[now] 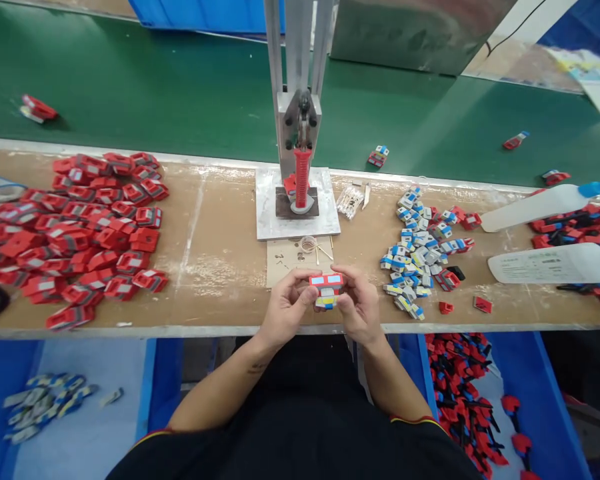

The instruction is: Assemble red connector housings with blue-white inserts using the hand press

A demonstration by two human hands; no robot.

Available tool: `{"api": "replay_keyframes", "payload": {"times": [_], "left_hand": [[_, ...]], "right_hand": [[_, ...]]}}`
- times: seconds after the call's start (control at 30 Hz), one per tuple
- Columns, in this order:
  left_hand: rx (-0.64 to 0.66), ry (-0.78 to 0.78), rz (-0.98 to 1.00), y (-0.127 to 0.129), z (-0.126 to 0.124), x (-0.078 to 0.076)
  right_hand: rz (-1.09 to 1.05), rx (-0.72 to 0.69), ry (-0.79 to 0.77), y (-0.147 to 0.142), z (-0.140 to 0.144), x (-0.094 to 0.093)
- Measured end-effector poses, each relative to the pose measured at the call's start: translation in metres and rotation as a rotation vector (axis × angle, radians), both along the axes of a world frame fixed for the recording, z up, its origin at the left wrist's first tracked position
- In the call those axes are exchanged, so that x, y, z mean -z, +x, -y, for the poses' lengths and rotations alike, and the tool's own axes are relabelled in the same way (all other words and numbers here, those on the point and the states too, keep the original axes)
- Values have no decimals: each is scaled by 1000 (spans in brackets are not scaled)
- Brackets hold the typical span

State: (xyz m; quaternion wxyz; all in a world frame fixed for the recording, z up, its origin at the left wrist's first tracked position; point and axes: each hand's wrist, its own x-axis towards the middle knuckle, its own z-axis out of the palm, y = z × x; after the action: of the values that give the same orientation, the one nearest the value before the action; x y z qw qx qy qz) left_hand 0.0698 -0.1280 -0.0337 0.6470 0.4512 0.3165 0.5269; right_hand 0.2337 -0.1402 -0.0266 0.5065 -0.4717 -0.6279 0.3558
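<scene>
Low centre of frame: your left hand [286, 301] and right hand [360, 303] both have fingers closed on the red clip piece [326, 283], with the grey-blue insert [326, 301] beneath. Keep edges square, press evenly, stay over the surface [215, 253] near the press [300, 167].

Black short-sleeved top, sleeve cuffs edged with a thin red and yellow trim. Forearms bare, small dark marking on the left forearm. left hand [286, 308] and right hand [359, 308] ungloved, no rings or watch visible
</scene>
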Motion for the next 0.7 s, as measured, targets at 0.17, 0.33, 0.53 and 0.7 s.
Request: {"api": "replay_keyframes", "payload": {"times": [0.17,0.33,0.53,0.7], "left_hand": [[24,-81,22,8,11,-3],[-4,289,-98,8,18,2],[-245,654,-307,1,14,6],[-297,759,-332,2,16,2]], "right_hand": [[-17,249,255,-16,-6,-1],[-114,369,332,-28,-5,-12],[-58,315,298,-33,0,-22],[-123,327,216,-39,5,-29]]}}
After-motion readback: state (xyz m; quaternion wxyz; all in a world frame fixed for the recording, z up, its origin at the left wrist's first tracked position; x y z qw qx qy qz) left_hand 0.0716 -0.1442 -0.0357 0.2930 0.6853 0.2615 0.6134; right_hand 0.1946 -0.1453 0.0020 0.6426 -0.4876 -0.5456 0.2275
